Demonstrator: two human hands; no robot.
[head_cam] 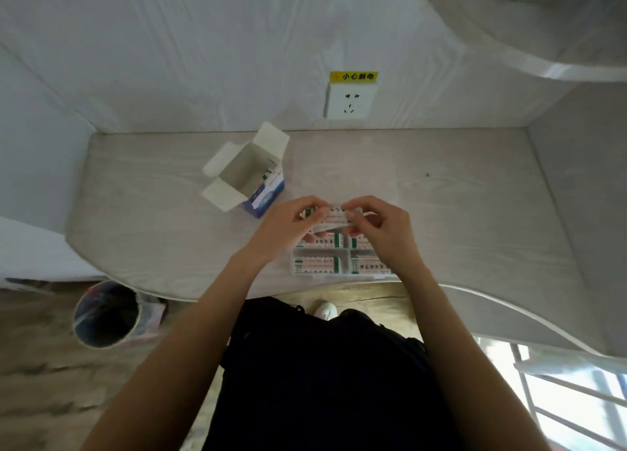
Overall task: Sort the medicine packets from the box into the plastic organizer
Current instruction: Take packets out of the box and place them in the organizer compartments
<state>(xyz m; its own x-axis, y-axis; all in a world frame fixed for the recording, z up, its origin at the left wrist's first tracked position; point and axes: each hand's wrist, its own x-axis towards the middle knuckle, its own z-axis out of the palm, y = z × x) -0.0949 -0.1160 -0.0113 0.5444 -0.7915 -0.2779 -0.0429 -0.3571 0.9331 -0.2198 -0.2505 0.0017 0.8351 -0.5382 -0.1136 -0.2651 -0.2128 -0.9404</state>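
Medicine packet (334,215), white with a green band at its left end and blurred print, is held between both hands just above the far edge of the plastic organizer (342,257). The left hand (291,226) pinches its left end with curled fingers; the right hand (376,228) pinches its right end the same way. The organizer lies at the near edge of the table (458,213), and its visible compartments hold more white packets with green bands; both hands cover its far part and the right wrist hides its right side. The box (249,175), blue and white with its flaps standing open, sits to the far left of the organizer, apart from it, with at least one packet visible inside. Beyond the organizer, on the wall, is a white socket (350,100) with a yellow sticker (354,76) reading 小心触电. Left of the organizer, down on the floor, stands a bin (107,314). The print on the packets and the box is too blurred to read.
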